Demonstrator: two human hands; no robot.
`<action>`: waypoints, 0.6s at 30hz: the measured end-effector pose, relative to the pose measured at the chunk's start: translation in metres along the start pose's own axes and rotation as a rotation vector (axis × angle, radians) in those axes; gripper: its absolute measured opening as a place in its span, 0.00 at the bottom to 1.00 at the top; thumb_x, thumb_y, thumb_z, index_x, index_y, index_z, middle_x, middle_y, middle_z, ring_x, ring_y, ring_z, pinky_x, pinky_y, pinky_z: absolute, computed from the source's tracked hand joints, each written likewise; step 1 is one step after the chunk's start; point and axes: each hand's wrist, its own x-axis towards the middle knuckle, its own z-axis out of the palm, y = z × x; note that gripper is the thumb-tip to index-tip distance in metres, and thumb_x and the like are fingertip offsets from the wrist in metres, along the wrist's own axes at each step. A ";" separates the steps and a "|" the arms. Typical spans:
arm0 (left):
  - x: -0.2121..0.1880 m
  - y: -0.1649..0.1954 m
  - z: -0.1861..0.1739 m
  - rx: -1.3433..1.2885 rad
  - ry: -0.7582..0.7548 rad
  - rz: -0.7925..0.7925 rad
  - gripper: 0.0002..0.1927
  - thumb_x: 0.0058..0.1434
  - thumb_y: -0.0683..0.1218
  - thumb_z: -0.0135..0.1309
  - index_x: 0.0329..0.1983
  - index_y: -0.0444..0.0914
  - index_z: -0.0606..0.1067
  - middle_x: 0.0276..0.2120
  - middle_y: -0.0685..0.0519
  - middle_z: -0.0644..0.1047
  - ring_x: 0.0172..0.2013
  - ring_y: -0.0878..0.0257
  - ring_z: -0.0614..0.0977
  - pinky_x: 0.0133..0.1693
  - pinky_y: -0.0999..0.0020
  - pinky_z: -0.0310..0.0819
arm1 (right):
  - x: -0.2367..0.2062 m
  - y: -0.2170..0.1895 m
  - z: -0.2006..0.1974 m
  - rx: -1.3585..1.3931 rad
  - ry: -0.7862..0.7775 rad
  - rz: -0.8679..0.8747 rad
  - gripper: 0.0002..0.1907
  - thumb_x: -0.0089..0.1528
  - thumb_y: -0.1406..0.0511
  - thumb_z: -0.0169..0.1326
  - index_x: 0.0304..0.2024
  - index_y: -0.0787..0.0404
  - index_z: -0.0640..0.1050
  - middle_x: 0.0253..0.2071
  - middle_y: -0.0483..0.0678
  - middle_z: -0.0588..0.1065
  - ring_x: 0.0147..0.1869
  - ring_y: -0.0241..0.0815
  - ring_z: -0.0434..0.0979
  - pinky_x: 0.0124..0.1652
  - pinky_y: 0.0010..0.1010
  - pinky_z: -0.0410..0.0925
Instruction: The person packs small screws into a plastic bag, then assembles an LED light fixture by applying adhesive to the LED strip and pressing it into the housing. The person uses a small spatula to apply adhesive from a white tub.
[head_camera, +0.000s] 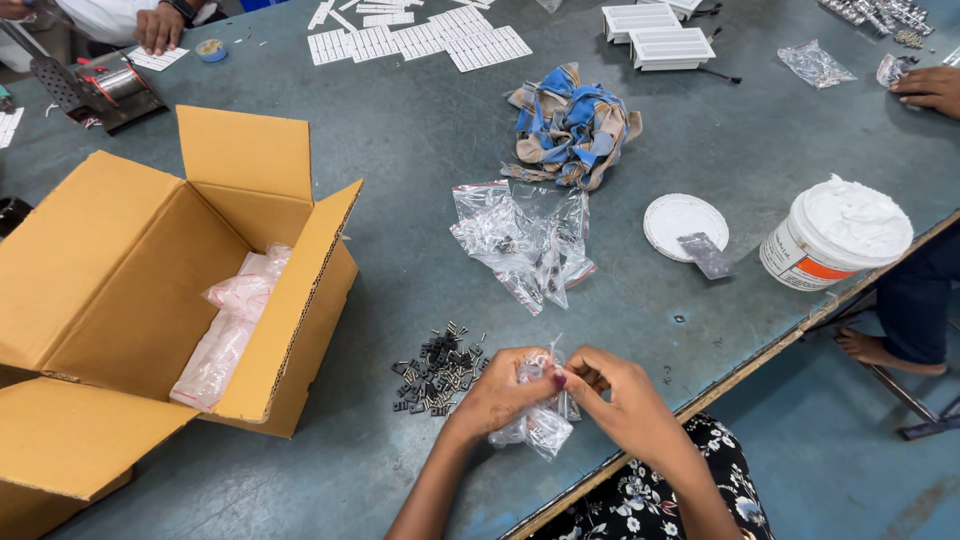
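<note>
Head view, looking down on a grey-green bench (400, 140). Landmark for all places: the open cardboard box (150, 290), lying on its side at the left of the bench.

Left hand (500, 392) and right hand (618, 392) meet to the right of the box, near the bench's front edge. Both pinch one small clear plastic bag (540, 420): the left hand's fingers curl round its upper part, the right hand's thumb and fingers are pressed together at its top edge. The bag hangs below the hands, crumpled, with small dark parts inside (their kind is too small to tell).

Between the box and the hands lies a loose heap of small dark metal parts (438, 368), just beside the left hand.

Farther right of the box, past its raised flap, a pile of clear bags (520, 240). Beyond that pile, a bundle of blue and tan cloth (572, 125). Well right of the box: a round white lid (680, 222) with a grey flat piece on it, then a white tub (835, 238) heaped with white paste.

Inside the box, clear filled bags (232, 320) lie against its lower wall.

Behind the box, at the far edge, another person's hand (160, 27) rests near a small metal device (100, 90). A second person's hand (930, 88) shows at the far right.
</note>
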 end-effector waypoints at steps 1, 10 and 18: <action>0.000 0.001 0.003 0.040 0.003 -0.005 0.10 0.65 0.48 0.59 0.36 0.34 0.78 0.29 0.57 0.78 0.31 0.73 0.75 0.33 0.74 0.71 | -0.001 -0.001 0.000 -0.036 0.013 0.014 0.12 0.64 0.62 0.55 0.35 0.66 0.77 0.23 0.46 0.73 0.27 0.35 0.68 0.30 0.29 0.66; -0.003 0.016 0.009 0.157 0.007 -0.026 0.09 0.61 0.45 0.57 0.30 0.35 0.79 0.24 0.56 0.80 0.28 0.73 0.79 0.33 0.74 0.75 | -0.004 -0.005 -0.007 0.112 -0.072 -0.049 0.08 0.64 0.65 0.51 0.37 0.65 0.75 0.23 0.43 0.72 0.28 0.32 0.69 0.30 0.28 0.66; -0.003 -0.011 -0.008 -0.033 -0.019 -0.014 0.11 0.62 0.46 0.60 0.28 0.34 0.78 0.24 0.56 0.78 0.25 0.72 0.75 0.27 0.74 0.69 | -0.006 0.025 -0.003 0.057 -0.005 -0.071 0.06 0.61 0.68 0.53 0.30 0.64 0.75 0.19 0.41 0.66 0.26 0.30 0.61 0.25 0.27 0.58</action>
